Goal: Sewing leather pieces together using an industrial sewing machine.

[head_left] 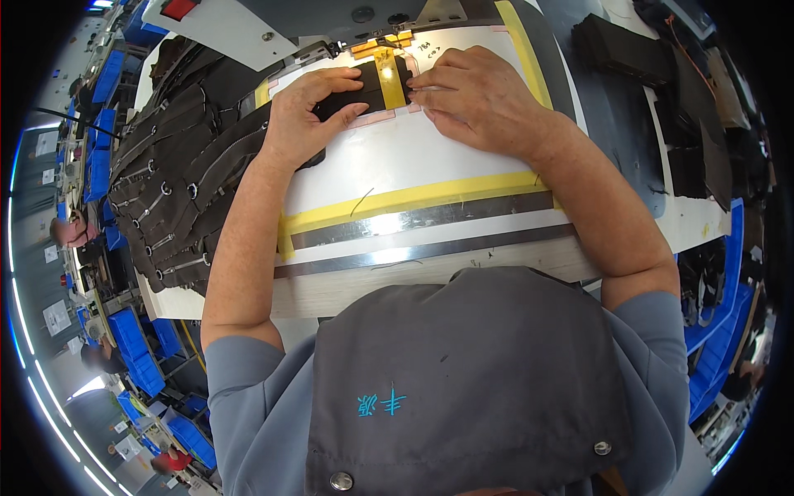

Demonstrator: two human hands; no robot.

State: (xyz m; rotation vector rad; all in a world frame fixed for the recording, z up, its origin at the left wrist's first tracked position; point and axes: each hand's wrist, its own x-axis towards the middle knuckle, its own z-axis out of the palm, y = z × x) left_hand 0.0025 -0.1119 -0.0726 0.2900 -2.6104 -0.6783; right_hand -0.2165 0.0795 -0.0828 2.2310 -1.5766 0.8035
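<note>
A small black fabric piece (366,88) lies flat on a white template sheet (422,153), with a yellow strip (389,80) crossing over it below the lit machine head. My left hand (304,116) has its thumb and fingers closed around the left part of the piece. At the right end, my right hand (488,101) rests palm down, fingers spread and slightly bent, their tips touching the piece's edge. Pinkish marks or tape lie beside the piece. What is under the yellow strip is hidden.
A heap of black straps with metal buckles (161,194) lies to my left. Yellow tape (413,194) borders the sheet. The sewing machine's pale arm (227,31) stands at the back. Stacked black pieces (622,51) sit at the far right, with blue bins (724,331) below.
</note>
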